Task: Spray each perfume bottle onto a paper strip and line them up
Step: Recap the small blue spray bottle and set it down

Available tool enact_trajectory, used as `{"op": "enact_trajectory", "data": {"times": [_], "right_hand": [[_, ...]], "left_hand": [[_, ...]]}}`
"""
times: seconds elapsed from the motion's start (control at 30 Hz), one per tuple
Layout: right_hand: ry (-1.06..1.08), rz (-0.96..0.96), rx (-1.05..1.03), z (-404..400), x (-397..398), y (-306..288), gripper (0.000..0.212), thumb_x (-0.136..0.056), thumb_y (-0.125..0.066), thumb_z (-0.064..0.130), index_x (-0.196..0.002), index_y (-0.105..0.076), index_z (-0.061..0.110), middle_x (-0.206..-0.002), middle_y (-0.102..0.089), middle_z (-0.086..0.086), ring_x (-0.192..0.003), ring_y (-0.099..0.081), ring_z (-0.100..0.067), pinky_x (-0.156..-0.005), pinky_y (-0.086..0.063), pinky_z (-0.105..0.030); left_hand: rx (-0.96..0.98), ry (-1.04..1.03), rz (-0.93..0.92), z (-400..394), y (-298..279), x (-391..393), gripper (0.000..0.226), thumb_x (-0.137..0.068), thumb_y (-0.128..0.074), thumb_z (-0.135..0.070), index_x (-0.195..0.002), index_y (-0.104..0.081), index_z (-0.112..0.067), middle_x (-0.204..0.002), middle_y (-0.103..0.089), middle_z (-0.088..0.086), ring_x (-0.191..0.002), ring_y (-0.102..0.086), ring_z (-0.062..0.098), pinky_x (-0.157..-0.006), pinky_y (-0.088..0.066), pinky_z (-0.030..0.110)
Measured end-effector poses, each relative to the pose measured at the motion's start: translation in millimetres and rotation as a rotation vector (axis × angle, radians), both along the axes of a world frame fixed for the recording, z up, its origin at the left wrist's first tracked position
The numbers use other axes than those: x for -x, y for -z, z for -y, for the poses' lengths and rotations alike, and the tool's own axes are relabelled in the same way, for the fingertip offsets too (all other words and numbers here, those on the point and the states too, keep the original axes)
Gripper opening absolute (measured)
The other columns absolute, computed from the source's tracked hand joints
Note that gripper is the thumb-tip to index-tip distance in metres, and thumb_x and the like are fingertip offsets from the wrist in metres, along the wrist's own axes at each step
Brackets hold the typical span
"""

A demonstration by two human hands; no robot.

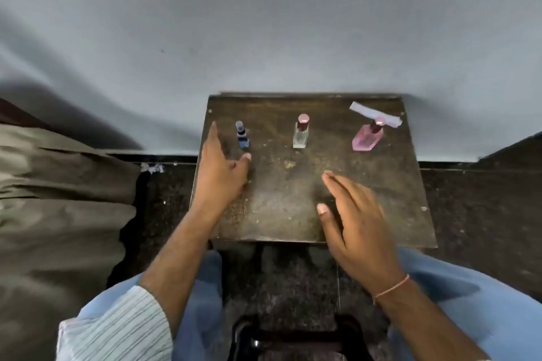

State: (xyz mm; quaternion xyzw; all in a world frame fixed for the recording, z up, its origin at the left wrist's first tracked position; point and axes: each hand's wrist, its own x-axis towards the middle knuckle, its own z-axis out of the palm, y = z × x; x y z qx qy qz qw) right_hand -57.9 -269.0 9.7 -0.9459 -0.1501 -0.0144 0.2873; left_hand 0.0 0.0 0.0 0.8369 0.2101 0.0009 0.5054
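The right hand (356, 220) is held open, empty; the left hand (218, 168), spread, nears the blue bottle (242, 135), presumably for pickup.

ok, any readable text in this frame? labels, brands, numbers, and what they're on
None can be read.
Small blue bottle: dark band at the neck, no legible print.
Clear bottle: no label visible.
Pink bottle: no lettering shows; too blurred to rule out fine print.
Paper strip: looks blank.
Table: only scuffs and specks.
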Motion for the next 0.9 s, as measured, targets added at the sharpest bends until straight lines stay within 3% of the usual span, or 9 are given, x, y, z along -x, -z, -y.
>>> {"op": "enact_trajectory", "data": {"times": [0.1, 0.27, 0.37, 0.47, 0.57, 0.67, 0.73, 0.8, 0.9], "right_hand": [[-0.031, 0.012, -0.015, 1, -12, 9, 0.05, -0.109, -0.051, 0.035, -0.155, -0.054, 0.015, -0.155, -0.058, 0.002, -0.14, -0.051, -0.018, -0.112, -0.046, -0.037], [-0.042, -0.01, -0.019, 7, -11, 20, 0.048, -0.11, -0.051, 0.037, -0.152, -0.058, 0.016, -0.149, -0.061, 0.003, -0.132, -0.054, -0.018, -0.105, -0.042, -0.027], [-0.049, -0.029, -0.029, 10, -11, 20, 0.047, -0.11, -0.051, 0.037, -0.151, -0.059, 0.016, -0.148, -0.061, 0.004, -0.132, -0.053, -0.016, -0.105, -0.04, -0.025], [-0.044, -0.039, -0.067, 12, -12, 20, 0.045, -0.11, -0.052, 0.036, -0.149, -0.061, 0.016, -0.147, -0.062, 0.005, -0.13, -0.055, -0.017, -0.107, -0.041, -0.026], [-0.033, -0.069, -0.096, 10, -14, 18, 0.044, -0.11, -0.053, 0.036, -0.148, -0.062, 0.017, -0.147, -0.063, 0.007, -0.13, -0.056, -0.016, -0.107, -0.042, -0.026], [-0.019, -0.101, -0.175, 9, -16, 18, 0.043, -0.109, -0.056, 0.037, -0.148, -0.062, 0.019, -0.146, -0.063, 0.009, -0.126, -0.06, -0.013, -0.102, -0.047, -0.026], [-0.016, -0.144, -0.274, 9, -17, 18, 0.042, -0.109, -0.059, 0.035, -0.148, -0.062, 0.022, -0.141, -0.066, 0.013, -0.114, -0.065, -0.009, -0.089, -0.052, -0.021], [-0.001, -0.182, -0.358, 7, -16, 17, 0.043, -0.107, -0.065, 0.033, -0.149, -0.061, 0.025, -0.132, -0.07, 0.016, -0.102, -0.069, -0.008, -0.079, -0.052, -0.016], [0.045, -0.234, -0.417, 5, -16, 19, 0.045, -0.103, -0.07, 0.031, -0.147, -0.064, 0.024, -0.118, -0.071, 0.015, -0.097, -0.07, -0.006, -0.076, -0.051, -0.01]], "left_hand": [[0.094, -0.013, -0.009, 5, -1, -8, 0.089, -0.102, -0.072, -0.016, -0.168, -0.017, -0.041, -0.149, -0.04, -0.026, -0.086, -0.08, 0.013, -0.072, -0.069, 0.04], [0.096, -0.061, -0.011, 7, 1, -12, 0.061, -0.102, -0.071, -0.018, -0.155, -0.047, -0.037, -0.13, -0.065, -0.022, -0.072, -0.08, 0.015, -0.062, -0.068, 0.038], [-0.009, -0.069, 0.032, 3, 5, -15, 0.037, -0.1, -0.074, -0.028, -0.135, -0.066, -0.035, -0.114, -0.075, -0.023, -0.074, -0.077, 0.009, -0.075, -0.069, 0.043], [-0.068, -0.051, 0.069, 3, 5, -15, 0.027, -0.097, -0.078, -0.033, -0.124, -0.076, -0.033, -0.104, -0.079, -0.022, -0.093, -0.074, -0.009, -0.089, -0.062, 0.024], [0.013, 0.071, 0.063, 9, -2, -12, 0.023, -0.096, -0.08, -0.025, -0.118, -0.078, -0.029, -0.099, -0.077, -0.023, -0.087, -0.069, -0.019, -0.075, -0.05, 0.002], [0.182, 0.293, 0.058, 17, -7, -9, 0.027, -0.091, -0.084, -0.014, -0.116, -0.08, -0.024, -0.104, -0.084, -0.008, -0.099, -0.077, -0.001, -0.089, -0.059, 0.015], [0.328, 0.383, 0.032, 23, -5, -5, 0.029, -0.087, -0.085, -0.006, -0.114, -0.082, -0.016, -0.105, -0.085, 0.0, -0.099, -0.08, 0.012, -0.088, -0.064, 0.024], [0.388, 0.485, 0.005, 32, -4, -2, 0.03, -0.085, -0.085, 0.0, -0.113, -0.082, -0.009, -0.103, -0.085, 0.002, -0.094, -0.08, 0.011, -0.085, -0.064, 0.023], [0.4, 0.628, 0.006, 44, 0, 1, 0.034, -0.084, -0.085, 0.002, -0.117, -0.08, -0.004, -0.108, -0.085, 0.003, -0.1, -0.081, 0.016, -0.091, -0.065, 0.03]]}}
